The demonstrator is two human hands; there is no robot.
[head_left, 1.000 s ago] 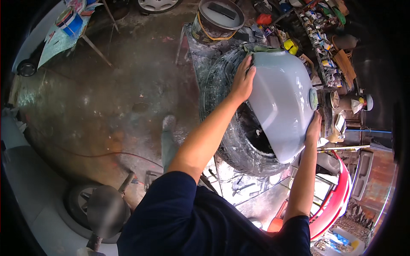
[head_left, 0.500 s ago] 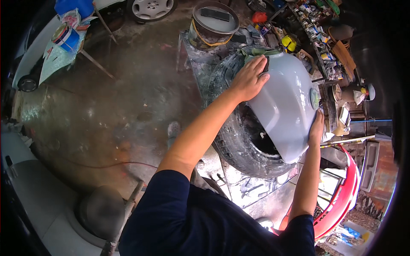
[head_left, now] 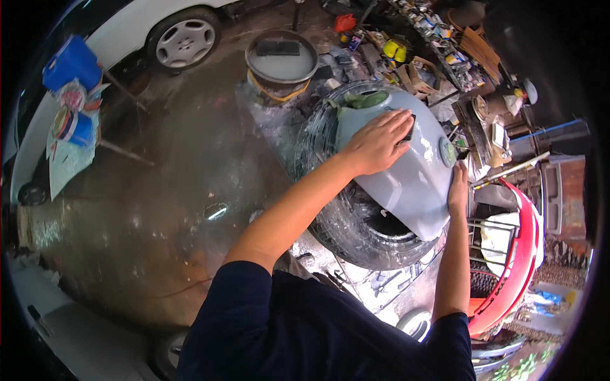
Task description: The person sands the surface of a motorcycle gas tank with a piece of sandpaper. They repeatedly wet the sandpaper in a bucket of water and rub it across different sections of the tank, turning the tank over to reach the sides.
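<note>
A grey motorcycle fuel tank (head_left: 416, 181) lies on a worn black tyre (head_left: 349, 235), its glossy side up. My left hand (head_left: 380, 141) presses flat on the tank's upper part, fingers together over a dark sanding pad (head_left: 411, 129), mostly hidden beneath them. My right hand (head_left: 458, 189) is against the tank's right side, holding it; some of its fingertips are hidden. Green masking covers the round filler opening (head_left: 448, 152) near the right hand and a patch (head_left: 366, 100) at the tank's far end.
Beyond the tyre stands a bucket (head_left: 281, 76) of cloudy liquid with a dark block at its top. Crowded shelves (head_left: 438, 38) run along the far right, and a red bumper (head_left: 524, 254) curves at right. A blue jug (head_left: 72, 63) and a white car (head_left: 127, 28) are at far left.
My left hand has slid with the pad from the tank's far end toward its middle, baring the green masking there. The right hand still steadies the side. The whole view has shifted.
</note>
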